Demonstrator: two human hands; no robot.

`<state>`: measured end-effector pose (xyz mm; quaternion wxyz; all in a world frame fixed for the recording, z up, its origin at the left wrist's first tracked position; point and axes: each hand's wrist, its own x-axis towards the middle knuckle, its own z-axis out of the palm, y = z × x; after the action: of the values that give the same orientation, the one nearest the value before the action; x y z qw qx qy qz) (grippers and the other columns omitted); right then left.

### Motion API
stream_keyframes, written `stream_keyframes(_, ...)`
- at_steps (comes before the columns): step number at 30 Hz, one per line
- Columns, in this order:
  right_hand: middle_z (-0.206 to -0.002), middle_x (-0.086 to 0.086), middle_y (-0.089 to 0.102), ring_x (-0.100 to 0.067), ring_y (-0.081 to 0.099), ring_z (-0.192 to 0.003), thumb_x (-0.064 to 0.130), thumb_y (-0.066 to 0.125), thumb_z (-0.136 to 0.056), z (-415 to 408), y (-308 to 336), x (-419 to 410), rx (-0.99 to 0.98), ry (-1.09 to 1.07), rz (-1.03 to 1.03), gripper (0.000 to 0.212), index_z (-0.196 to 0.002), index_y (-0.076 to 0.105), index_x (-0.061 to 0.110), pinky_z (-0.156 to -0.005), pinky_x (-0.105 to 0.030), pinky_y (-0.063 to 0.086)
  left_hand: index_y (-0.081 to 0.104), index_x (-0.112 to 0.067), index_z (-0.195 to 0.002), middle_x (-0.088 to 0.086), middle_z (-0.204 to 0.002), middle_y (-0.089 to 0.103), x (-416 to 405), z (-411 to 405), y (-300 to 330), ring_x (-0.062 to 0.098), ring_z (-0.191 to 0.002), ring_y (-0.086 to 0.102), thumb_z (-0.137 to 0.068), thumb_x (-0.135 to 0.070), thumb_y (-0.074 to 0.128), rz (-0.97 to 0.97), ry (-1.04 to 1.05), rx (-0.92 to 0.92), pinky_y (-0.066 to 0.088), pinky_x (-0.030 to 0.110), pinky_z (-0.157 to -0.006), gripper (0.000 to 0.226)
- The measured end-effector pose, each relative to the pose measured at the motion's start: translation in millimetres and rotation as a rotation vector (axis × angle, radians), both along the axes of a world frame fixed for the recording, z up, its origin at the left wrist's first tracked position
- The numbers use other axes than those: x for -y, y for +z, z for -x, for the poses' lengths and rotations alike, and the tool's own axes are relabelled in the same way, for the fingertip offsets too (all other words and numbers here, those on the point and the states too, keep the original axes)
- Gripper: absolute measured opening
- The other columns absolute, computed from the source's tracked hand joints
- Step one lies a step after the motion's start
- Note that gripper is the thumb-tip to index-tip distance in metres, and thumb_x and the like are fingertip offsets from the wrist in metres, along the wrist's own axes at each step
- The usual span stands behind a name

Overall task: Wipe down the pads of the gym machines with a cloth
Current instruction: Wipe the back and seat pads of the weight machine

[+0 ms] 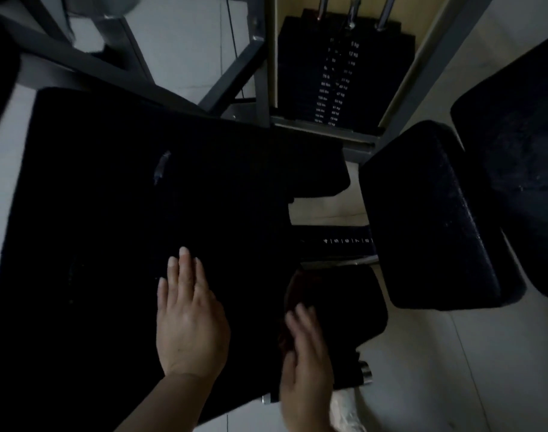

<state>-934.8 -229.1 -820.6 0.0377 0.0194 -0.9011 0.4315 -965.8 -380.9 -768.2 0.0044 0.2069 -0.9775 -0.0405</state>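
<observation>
Hands first: left hand (190,319) is lying flat on the big black seat pad (110,213), fingers straight and close together, palm down near the pad's right-hand side. Right hand (305,353) is blurry but its fingers look stretched out, pressing on a dark cloth (297,294) that has a reddish tint, sitting on the smaller black pad (353,307) just beside the big one. Lighting is really dim so the cloth's edges kind of melt into the pad and I can't tell how it's folded. Off to the right there's a chunky black pad (434,219) tilted at an angle, with another dark pad (522,157) behind it at the frame edge. Between the pads you can see a black bar with white adjustment numbers (347,241). Up top is the weight stack (335,79) with kg and lbs labels, 3 shiny guide rods (353,10) going into it, and the grey steel frame (260,73) around it. Floor (453,369) is pale tile.
</observation>
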Motion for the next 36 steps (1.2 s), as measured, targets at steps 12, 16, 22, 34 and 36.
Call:
stream_keyframes(12, -0.144, -0.003, 0.046, -0.020, 0.034, -0.139, -0.011, 0.057, -0.077, 135.7, 15.7, 65.9, -0.047, 0.416, -0.010, 0.059, -0.133, 0.054, 0.010, -0.112, -0.039, 0.033, 0.036, 0.007, -0.137, 0.020, -0.150, 0.033, 60.7, -24.4, 10.5, 0.029, -0.143, 0.020, -0.086, -0.015, 0.031, 0.055, -0.332, 0.060, 0.007, 0.036, -0.118, 0.056)
stream_keyframes(16, -0.155, -0.002, 0.030, -0.019, 0.018, -0.146, -0.003, 0.050, -0.091, 245.8, 34.3, 123.9, 0.075, 0.435, -0.090, 0.056, -0.144, 0.039, 0.011, -0.119, -0.034, 0.018, 0.033, 0.004, -0.139, 0.019, -0.149, 0.034, 63.2, -23.2, 9.4, 0.029, -0.141, 0.023, -0.087, -0.016, 0.030, 0.098, -0.340, 0.044, 0.014, 0.039, -0.116, 0.056)
stream_keyframes(22, -0.153, -0.004, 0.033, -0.021, 0.020, -0.145, 0.007, 0.049, -0.091, 187.0, 29.3, 88.9, -0.027, 0.563, -0.111, 0.053, -0.143, 0.041, 0.010, -0.117, -0.040, 0.023, 0.035, 0.004, -0.138, 0.019, -0.152, 0.030, 57.8, -22.2, 14.7, 0.031, -0.142, 0.024, -0.086, -0.014, 0.032, 0.009, -0.284, 0.035, 0.014, 0.037, -0.116, 0.056)
stream_keyframes(34, -0.151, 0.000, 0.035, -0.018, 0.020, -0.145, 0.020, 0.047, -0.082, 140.4, 37.3, 86.4, -0.071, 0.959, -0.211, 0.063, -0.144, 0.037, 0.016, -0.117, -0.032, 0.019, 0.036, -0.006, -0.138, 0.010, -0.153, 0.025, 54.8, -15.9, 13.2, 0.018, -0.147, 0.010, -0.086, -0.010, 0.033, -0.192, -0.104, -0.080, 0.011, 0.022, -0.117, 0.052)
stream_keyframes(36, -0.151, -0.003, 0.037, -0.020, 0.021, -0.145, 0.011, 0.059, -0.082, 154.2, 40.7, 112.6, -0.045, 0.825, -0.164, 0.063, -0.143, 0.040, 0.012, -0.117, -0.035, 0.021, 0.034, -0.007, -0.140, 0.009, -0.154, 0.024, 54.2, -16.4, 11.9, 0.017, -0.147, 0.008, -0.087, -0.011, 0.032, -0.182, -0.086, -0.096, 0.017, 0.027, -0.115, 0.053)
